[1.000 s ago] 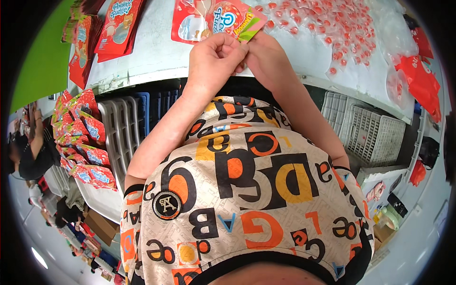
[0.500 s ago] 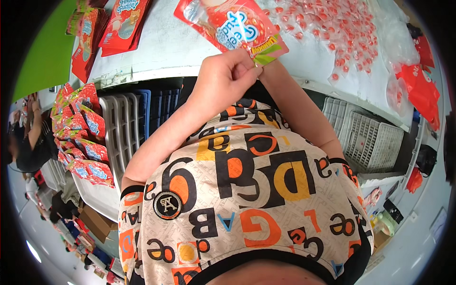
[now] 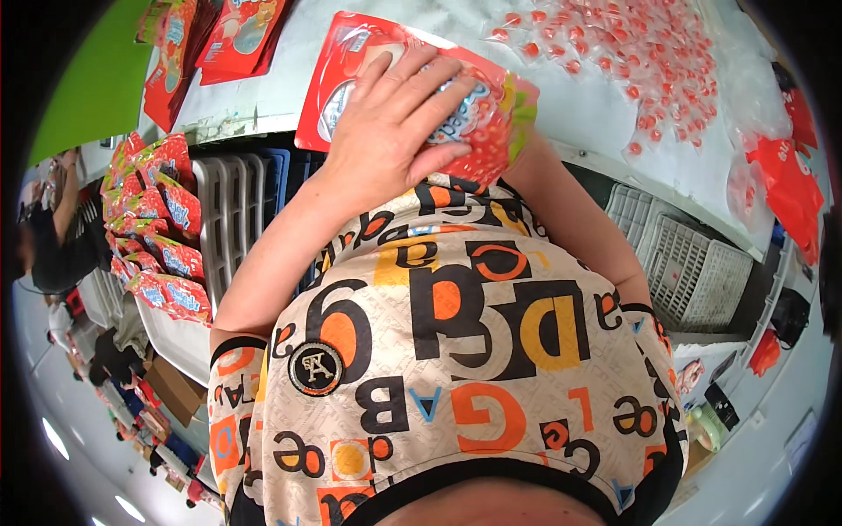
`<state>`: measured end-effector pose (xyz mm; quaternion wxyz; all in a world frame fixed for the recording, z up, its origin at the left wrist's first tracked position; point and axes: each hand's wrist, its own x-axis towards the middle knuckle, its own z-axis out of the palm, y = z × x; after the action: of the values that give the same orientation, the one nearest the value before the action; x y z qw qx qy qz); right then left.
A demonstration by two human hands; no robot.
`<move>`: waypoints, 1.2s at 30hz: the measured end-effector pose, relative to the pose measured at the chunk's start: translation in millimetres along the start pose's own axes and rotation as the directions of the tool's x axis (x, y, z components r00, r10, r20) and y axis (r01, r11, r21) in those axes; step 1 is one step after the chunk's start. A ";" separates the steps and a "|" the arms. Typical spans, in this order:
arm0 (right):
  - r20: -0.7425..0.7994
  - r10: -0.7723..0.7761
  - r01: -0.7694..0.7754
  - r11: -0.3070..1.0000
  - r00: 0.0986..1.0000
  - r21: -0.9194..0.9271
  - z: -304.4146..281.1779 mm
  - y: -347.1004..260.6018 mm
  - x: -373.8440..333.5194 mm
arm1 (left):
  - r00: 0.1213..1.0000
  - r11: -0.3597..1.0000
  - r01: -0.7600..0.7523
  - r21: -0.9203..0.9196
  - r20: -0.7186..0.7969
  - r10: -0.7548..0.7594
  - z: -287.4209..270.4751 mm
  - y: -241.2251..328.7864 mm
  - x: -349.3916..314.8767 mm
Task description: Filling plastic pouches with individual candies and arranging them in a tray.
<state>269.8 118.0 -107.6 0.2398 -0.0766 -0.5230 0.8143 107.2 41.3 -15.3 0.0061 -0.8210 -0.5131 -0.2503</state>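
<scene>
Left hand (image 3: 399, 131) spread flat, fingers splayed, palm down on a red snack pouch (image 3: 351, 66) at the near edge of the white table (image 3: 579, 114); pressing rather than clasping, so no closed grip there. Right hand hidden behind the pouch's right end, only the forearm showing, so grip on that side impossible to tell, though probably pinching the bulging green-trimmed corner (image 3: 517, 110). Best done with steady, even palm pressure from the flat end toward the filled end, keeping the pouch square on the table edge and clear of the loose small red-and-clear sachets (image 3: 649, 61) beyond. Long axis running left to right, slightly downward to the right; flat sealed end pointing left, filled end right.
</scene>
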 end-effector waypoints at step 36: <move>-0.228 -0.649 -0.078 0.252 0.726 -0.965 -98.0 -37.2 -0.1 | 0.846 0.836 0.488 -0.252 -0.098 -0.524 -47.1 -10.4 -104.8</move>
<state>318.3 210.3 -117.8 0.4542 -0.3471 -0.7913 0.2171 42.8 -54.4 -20.4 -0.1083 -0.6280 -0.6795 -0.3635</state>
